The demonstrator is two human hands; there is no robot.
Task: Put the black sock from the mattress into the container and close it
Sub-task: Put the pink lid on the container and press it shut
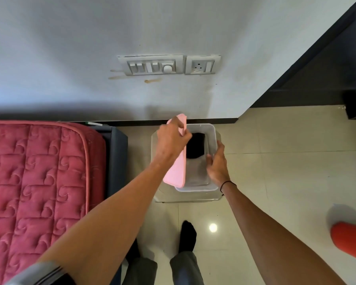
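Note:
A clear plastic container (211, 132) stands on a small transparent stand by the wall. The black sock (195, 146) lies inside it, at the far end. My left hand (172, 138) grips a pink lid (176, 171), tilted on edge along the container's left rim. My right hand (217, 163) holds the container's right wall, fingers curled over the rim. The red quilted mattress (35, 182) is at the left.
The white wall with a switch panel (151, 65) and socket (201, 65) rises behind the container. My black-socked foot (187, 236) stands on the glossy tiled floor. A red object (349, 237) sits at the right edge. A dark door frame (317, 64) is at the upper right.

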